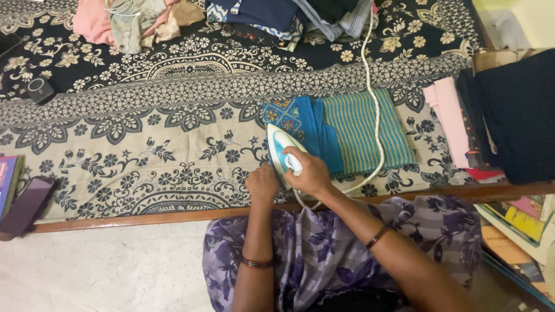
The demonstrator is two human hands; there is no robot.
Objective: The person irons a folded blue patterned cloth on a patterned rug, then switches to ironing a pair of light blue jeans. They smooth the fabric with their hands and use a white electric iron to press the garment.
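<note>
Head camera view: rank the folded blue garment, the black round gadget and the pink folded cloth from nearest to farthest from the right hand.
From the right hand:
1. Folded blue garment, just beyond it.
2. Pink folded cloth, far right.
3. Black round gadget, far left.

left hand (262,182): fisted, pressing down | right hand (309,173): fingers apparently curled in grip

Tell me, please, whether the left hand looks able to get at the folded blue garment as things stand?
Probably yes: the left hand rests on the patterned bedspread beside the iron, and the folded blue garment lies just beyond, with only the iron partly between.
</note>
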